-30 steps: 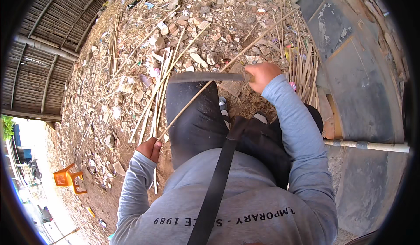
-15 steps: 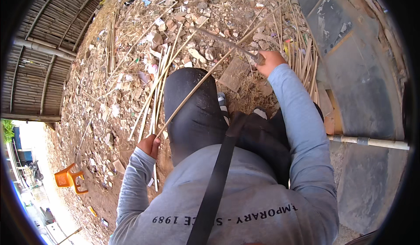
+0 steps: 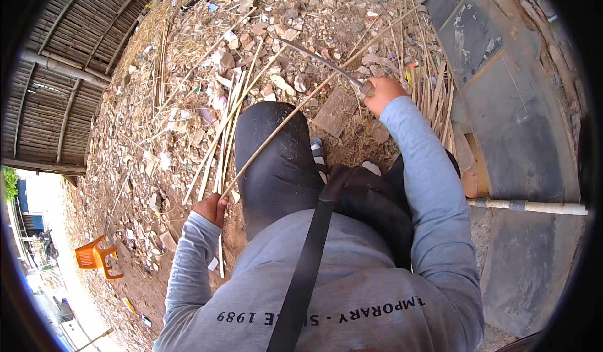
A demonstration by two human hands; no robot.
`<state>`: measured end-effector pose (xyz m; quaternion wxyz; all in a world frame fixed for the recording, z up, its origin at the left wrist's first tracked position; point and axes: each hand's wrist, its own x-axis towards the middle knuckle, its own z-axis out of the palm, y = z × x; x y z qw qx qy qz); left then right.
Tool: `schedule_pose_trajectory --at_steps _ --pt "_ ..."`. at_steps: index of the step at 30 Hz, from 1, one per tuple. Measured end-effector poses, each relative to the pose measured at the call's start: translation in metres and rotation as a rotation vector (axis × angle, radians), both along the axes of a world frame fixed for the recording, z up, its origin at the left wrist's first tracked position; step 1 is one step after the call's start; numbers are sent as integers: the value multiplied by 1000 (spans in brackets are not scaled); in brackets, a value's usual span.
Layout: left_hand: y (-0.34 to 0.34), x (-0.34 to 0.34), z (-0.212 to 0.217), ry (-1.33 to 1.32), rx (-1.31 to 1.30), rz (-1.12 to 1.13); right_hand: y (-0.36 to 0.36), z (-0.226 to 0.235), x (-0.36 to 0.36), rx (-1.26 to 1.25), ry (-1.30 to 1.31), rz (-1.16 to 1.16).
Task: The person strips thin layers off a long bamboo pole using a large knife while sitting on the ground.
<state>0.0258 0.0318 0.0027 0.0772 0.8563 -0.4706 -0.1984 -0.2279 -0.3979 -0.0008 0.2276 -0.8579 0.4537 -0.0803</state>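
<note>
Rubble-strewn ground (image 3: 188,119), centre frame: left hand (image 3: 212,209) clenches a long cane (image 3: 295,110), right hand (image 3: 383,94) clasps a blade (image 3: 320,63) against it; splitting seems barely begun, split strips (image 3: 223,132) already alongside.

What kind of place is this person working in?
Probably an outdoor yard for working bamboo: rubble-strewn dirt ground, loose bamboo strips and a bamboo-slat wall. The right hand holds a long blade.

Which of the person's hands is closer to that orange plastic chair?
Left. The left hand grips a long cane just up-right of the orange chair; the right hand, holding a knife, is far across.
</note>
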Motion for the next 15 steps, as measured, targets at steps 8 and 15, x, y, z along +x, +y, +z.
schedule_pose_trajectory --at_steps 8,15 --pt "-1 -5 1 -36 -8 1 -2 14 -2 17 42 28" --pt "16 -4 4 -52 -24 10 45 55 15 -233 218 275"
